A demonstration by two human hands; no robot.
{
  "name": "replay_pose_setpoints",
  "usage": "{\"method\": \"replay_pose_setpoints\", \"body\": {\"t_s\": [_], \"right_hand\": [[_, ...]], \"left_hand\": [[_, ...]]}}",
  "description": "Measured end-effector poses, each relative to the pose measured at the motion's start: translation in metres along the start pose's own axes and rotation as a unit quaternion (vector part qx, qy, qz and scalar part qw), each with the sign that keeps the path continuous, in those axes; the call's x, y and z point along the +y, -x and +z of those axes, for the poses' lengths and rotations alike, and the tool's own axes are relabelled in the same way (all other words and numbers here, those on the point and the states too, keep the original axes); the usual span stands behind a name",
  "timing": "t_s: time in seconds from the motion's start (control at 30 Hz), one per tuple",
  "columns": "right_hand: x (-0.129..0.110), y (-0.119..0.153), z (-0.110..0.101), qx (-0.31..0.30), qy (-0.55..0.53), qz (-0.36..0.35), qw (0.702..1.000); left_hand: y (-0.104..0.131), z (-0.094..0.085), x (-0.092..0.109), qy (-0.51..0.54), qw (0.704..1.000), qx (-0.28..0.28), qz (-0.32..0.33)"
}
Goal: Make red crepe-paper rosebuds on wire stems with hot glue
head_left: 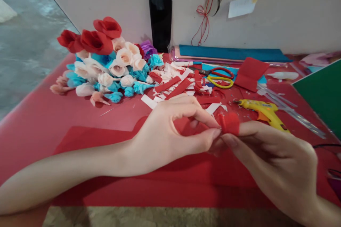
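Note:
Between my two hands, above the table's front half, is a small curled piece of red crepe paper [231,123]. My left hand [176,127] pinches its left edge between thumb and fingertips. From the other side, my right hand [277,156] grips its lower right part, with the thumb in front. Some of the right fingers are hidden behind the paper and the hand. Under my hands lies a large sheet of red paper [101,140].
Paper flowers [125,56] in several colours are heaped at the left. Paper scraps [173,85], scissors [220,78], a red paper piece [250,73], glue sticks [295,111] and a yellow glue gun [263,111] lie beyond my hands. A black phone [161,25] leans against the wall.

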State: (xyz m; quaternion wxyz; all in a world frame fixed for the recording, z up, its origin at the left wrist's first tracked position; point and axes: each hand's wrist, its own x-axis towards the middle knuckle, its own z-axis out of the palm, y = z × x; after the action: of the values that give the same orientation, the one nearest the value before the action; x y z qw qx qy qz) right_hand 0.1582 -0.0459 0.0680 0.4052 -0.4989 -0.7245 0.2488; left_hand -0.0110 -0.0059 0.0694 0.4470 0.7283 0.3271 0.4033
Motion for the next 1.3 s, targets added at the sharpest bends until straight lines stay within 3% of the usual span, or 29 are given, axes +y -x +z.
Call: {"method": "replay_pose_setpoints", "body": {"t_s": [0.33,0.87,1.03,1.17,1.3], "right_hand": [[-0.001,0.005,0.001,0.037,0.113,-0.065,0.991],[0.000,0.007,0.002,0.074,0.141,-0.043,0.986],[0.002,-0.002,-0.004,0.072,0.044,0.018,0.996],[0.002,-0.004,-0.008,-0.003,-0.118,0.053,0.992],[0.001,-0.003,-0.006,-0.054,-0.169,0.070,0.982]], "left_hand": [[0.002,-0.002,0.003,-0.011,0.999,-0.023,-0.041],[0.003,-0.002,0.005,0.024,0.995,-0.047,-0.088],[0.003,-0.001,0.004,0.030,0.996,-0.049,-0.062],[0.001,-0.002,0.002,0.031,0.998,-0.018,-0.053],[-0.001,-0.002,0.002,0.028,0.999,0.003,-0.040]]}}
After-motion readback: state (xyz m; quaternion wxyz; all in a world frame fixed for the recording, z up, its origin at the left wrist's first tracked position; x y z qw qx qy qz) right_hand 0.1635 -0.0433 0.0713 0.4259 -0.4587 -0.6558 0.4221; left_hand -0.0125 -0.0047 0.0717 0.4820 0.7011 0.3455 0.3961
